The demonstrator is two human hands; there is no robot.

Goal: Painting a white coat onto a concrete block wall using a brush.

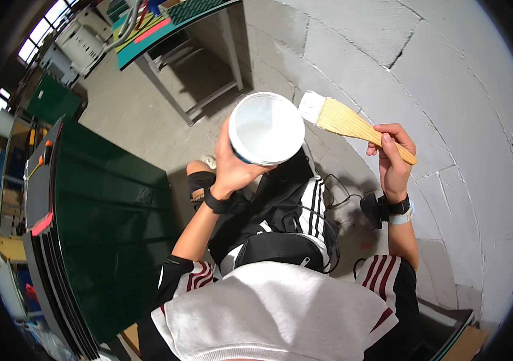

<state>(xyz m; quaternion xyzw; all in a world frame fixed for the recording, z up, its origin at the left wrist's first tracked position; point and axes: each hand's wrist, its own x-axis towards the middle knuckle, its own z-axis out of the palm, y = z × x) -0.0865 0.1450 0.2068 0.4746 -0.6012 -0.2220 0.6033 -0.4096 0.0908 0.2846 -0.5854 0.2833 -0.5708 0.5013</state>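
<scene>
A round white tub rests in my left hand, whose fingers wrap its side from below. Its open top faces me, and the inside looks white. My right hand grips a paintbrush by the end of its flat wooden handle. The brush lies nearly level, bristles pointing left, and their tip is white, close to the tub's right rim. Beyond the brush rises the block wall, painted white to light grey; the bristles appear apart from it.
A dark green cabinet stands close on my left. Ahead is a workbench with a green top and metal legs. A black cable lies on the floor by the wall. White machines stand at the far left.
</scene>
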